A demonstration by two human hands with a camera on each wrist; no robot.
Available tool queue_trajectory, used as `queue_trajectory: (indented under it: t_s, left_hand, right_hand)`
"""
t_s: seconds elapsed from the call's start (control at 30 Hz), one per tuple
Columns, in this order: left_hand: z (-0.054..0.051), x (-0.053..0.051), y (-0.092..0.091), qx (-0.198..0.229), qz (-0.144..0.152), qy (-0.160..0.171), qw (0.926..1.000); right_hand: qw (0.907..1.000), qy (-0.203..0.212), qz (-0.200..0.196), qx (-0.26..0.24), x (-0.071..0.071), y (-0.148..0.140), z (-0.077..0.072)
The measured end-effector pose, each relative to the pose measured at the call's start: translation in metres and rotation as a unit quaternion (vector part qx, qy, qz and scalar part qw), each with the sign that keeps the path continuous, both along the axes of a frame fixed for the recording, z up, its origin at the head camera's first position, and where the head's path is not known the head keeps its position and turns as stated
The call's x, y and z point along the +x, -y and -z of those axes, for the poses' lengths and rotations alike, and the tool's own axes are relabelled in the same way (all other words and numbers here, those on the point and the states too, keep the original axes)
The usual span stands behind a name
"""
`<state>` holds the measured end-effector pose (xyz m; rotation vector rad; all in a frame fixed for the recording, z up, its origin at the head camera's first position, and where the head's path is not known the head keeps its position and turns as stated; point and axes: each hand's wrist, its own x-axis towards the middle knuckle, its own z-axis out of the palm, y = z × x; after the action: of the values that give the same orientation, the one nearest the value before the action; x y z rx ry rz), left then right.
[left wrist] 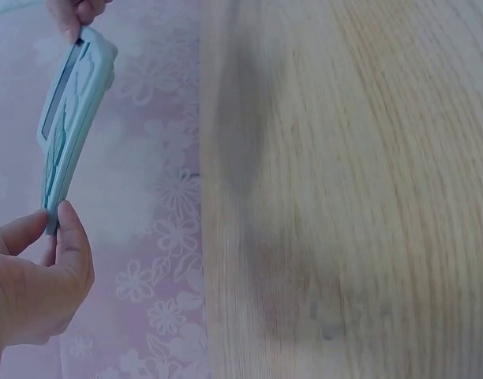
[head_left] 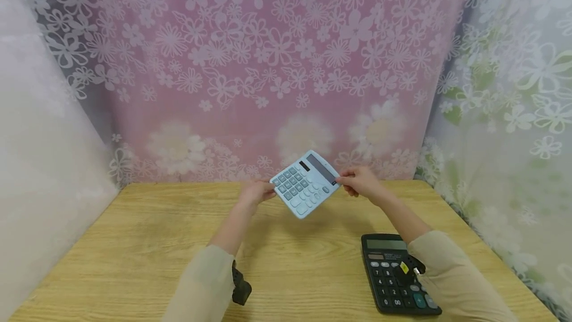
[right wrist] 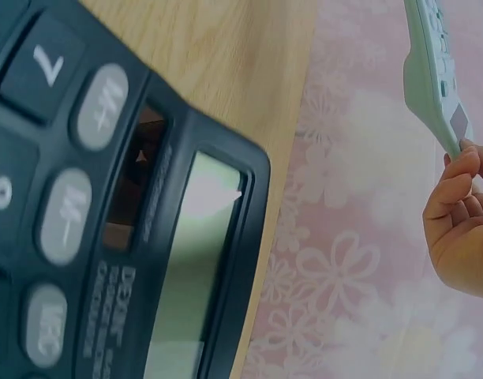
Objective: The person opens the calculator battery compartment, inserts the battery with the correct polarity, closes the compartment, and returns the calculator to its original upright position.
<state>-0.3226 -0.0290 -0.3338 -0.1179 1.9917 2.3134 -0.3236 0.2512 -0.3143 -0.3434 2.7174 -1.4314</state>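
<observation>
A light blue calculator (head_left: 308, 183) is held tilted above the table, its keys and display facing the head camera. My left hand (head_left: 255, 193) pinches its lower-left corner between thumb and fingers, as the left wrist view shows of the hand (left wrist: 44, 276) and the calculator's edge (left wrist: 76, 118). On the opposite side, by the display, my right hand (head_left: 361, 182) pinches another corner; the right wrist view shows this hand (right wrist: 462, 213) too. A black calculator (head_left: 380, 277) lies on the table below the right forearm, which covers part of its keys.
The wooden table (head_left: 147, 242) bears the black calculator near its right front. A pink flowered curtain (head_left: 268, 63) hangs behind the table's far edge. Pale sheets stand at left (head_left: 53, 163) and right (head_left: 500, 163). Each wrist wears a small black camera, such as the left camera (head_left: 241, 289).
</observation>
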Motion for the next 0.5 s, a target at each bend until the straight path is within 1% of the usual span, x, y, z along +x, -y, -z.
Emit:
queue_trajectory:
  t_s: [0.1, 0.3, 0.4, 0.5]
  left_hand:
    - [-0.002, -0.001, 0.009, 0.001, -0.006, -0.001, 1.0000]
    - [-0.005, 0.001, 0.024, 0.006, -0.020, -0.008, 0.9998]
    - [-0.006, 0.004, 0.031, 0.006, -0.015, -0.008, 0.9998]
    - [-0.003, 0.005, 0.038, 0.009, 0.003, -0.006, 0.9999]
  right_hand:
    - [0.9999, 0.005, -0.010, -0.003, 0.001, 0.008, 0.000]
    - [0.9991, 0.016, -0.028, -0.026, 0.006, 0.022, 0.005]
    - [0.9983, 0.022, -0.030, -0.046, 0.008, 0.028, 0.007]
    - [0.9977, 0.018, -0.032, -0.058, 0.009, 0.034, 0.011]
